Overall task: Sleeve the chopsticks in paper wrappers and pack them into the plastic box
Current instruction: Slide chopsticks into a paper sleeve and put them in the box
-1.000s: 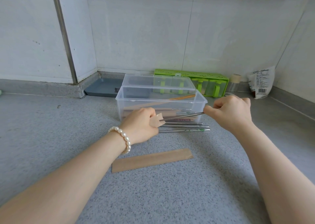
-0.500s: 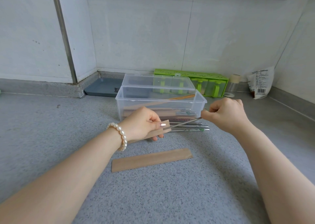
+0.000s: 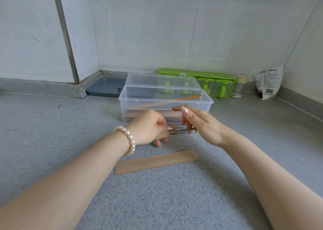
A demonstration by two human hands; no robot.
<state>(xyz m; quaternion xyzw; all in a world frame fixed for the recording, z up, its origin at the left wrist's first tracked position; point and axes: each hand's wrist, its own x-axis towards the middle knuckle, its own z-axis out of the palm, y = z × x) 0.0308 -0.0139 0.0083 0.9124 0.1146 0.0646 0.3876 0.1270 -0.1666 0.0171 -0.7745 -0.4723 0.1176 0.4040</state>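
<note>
My left hand (image 3: 150,124) pinches a brown paper wrapper (image 3: 165,134) by its open end, just in front of the clear plastic box (image 3: 136,105). My right hand (image 3: 201,123) holds the end of a pair of metal chopsticks (image 3: 183,130), most of which sits inside the wrapper; its forefinger is stretched out. More metal chopsticks lie behind my hands on the counter, largely hidden. Inside the box lie several sleeved chopsticks (image 3: 185,98). An empty brown wrapper (image 3: 155,161) lies flat on the grey counter nearer to me.
The box's lid (image 3: 143,80) stands open behind it. A green seasoning rack (image 3: 216,84) runs along the back wall, with a small jar (image 3: 241,85) and a printed bag (image 3: 269,82) to its right. A grey tray (image 3: 104,88) sits at the back left.
My right hand has moved left toward my left hand, pushing the chopsticks much further into the wrapper. Both hands have dropped lower toward the counter.
</note>
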